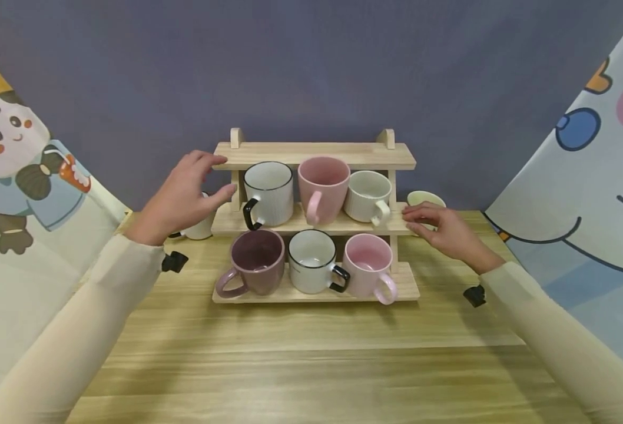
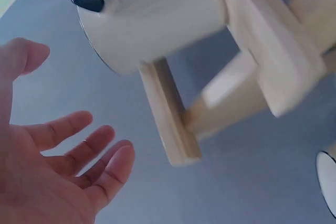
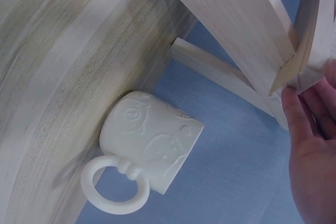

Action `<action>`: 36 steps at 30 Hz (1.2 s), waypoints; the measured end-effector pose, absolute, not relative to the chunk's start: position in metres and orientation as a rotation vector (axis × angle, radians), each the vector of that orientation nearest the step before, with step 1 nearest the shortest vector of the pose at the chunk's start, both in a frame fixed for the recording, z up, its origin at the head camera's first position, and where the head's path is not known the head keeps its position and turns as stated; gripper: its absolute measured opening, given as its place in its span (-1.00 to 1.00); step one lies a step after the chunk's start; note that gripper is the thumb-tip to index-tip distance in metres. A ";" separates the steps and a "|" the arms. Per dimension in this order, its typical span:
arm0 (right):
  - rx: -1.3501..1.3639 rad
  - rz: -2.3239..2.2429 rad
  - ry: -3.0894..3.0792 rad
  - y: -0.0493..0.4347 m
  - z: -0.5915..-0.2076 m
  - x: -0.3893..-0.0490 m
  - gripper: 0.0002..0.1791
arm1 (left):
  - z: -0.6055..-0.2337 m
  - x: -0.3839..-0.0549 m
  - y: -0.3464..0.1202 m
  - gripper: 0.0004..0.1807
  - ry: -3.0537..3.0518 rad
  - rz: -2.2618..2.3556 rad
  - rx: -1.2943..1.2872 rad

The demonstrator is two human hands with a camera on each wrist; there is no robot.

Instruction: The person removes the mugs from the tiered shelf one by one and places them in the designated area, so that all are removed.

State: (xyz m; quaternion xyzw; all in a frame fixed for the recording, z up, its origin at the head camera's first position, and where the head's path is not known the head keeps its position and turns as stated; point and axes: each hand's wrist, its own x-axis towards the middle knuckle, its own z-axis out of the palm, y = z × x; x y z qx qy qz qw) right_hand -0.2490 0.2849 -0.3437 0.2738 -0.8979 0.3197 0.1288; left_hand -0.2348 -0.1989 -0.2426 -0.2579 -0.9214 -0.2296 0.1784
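Observation:
A three-tier wooden shelf rack [image 1: 317, 154] holds mugs on its two lower boards. My right hand [image 1: 446, 232] pinches the right end of the middle board, its fingers and thumb at the board's edge in the right wrist view. My left hand [image 1: 184, 191], thumb and fingers spread and holding nothing, hovers by the rack's upper left end. Closest to it on the middle board is a white mug with black handle [image 1: 271, 197], then a pink mug [image 1: 322, 188] and a ribbed white mug [image 1: 364, 197]. Below stand a purple mug [image 1: 261, 268], a black-rimmed white mug [image 1: 311, 259] and a light-pink mug [image 1: 361, 271].
A pale embossed mug [image 3: 152, 135] stands on the table right of the rack, partly behind my right hand in the head view. Left of the rack, another white mug [image 1: 200, 229] is partly hidden by my left hand. A dark-blue backdrop [image 1: 311, 70] hangs behind.

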 end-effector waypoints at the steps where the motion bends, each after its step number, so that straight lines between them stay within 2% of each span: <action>1: 0.793 0.931 -2.613 0.285 -0.344 -0.249 -0.78 | -0.241 -0.235 -0.195 -0.37 -2.615 -0.646 -0.736; 13: 0.807 0.958 -2.584 0.283 -0.342 -0.251 -0.79 | -0.224 -0.246 -0.153 -0.03 -2.801 -0.588 -0.647; 24: 0.857 1.000 -2.563 0.289 -0.349 -0.249 -0.78 | -0.234 -0.259 -0.134 -0.10 -2.914 -0.604 -0.628; 36: 0.875 1.026 -2.545 0.281 -0.339 -0.241 -0.76 | -0.234 -0.263 -0.129 -0.06 -2.907 -0.584 -0.557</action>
